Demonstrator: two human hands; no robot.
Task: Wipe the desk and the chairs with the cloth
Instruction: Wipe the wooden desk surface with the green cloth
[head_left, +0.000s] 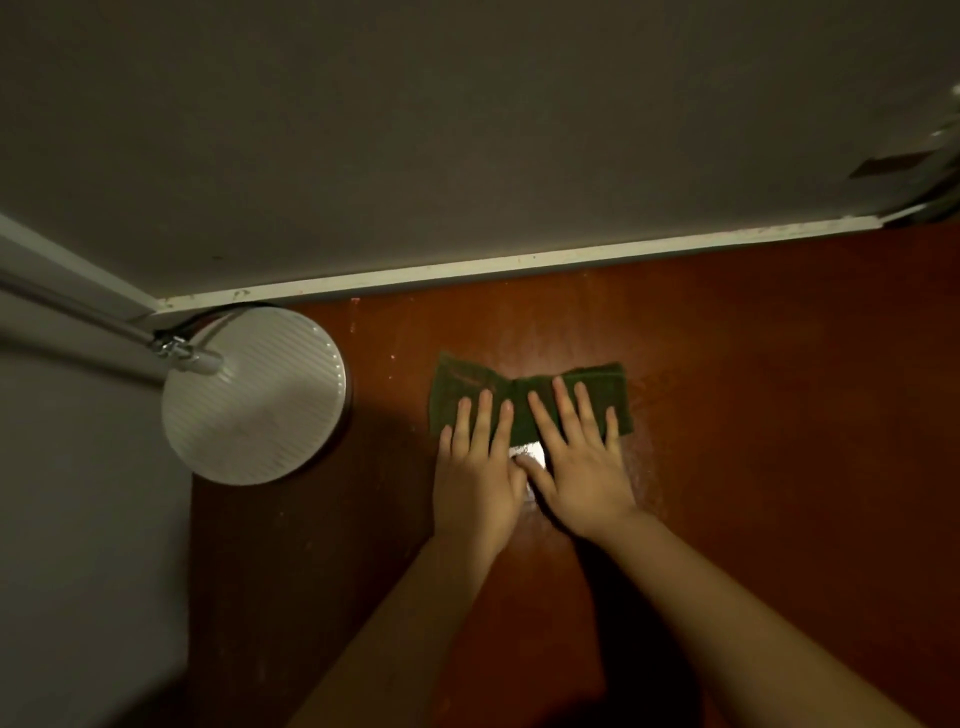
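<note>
A dark green cloth (467, 382) lies spread flat on the reddish-brown desk (753, 389), near its back edge. My left hand (475, 478) presses on the cloth's left half with straight fingers. My right hand (582, 462) lies flat on the right half, fingers spread. The two thumbs meet just below the cloth, where a bright glare shows on the desk. No chair is in view.
A round white lamp head (254, 395) on a metal arm (104, 317) hangs over the desk's left edge. A grey wall (467, 130) with a white strip (519, 260) borders the desk at the back. Dark fittings sit at the far right corner (935, 171).
</note>
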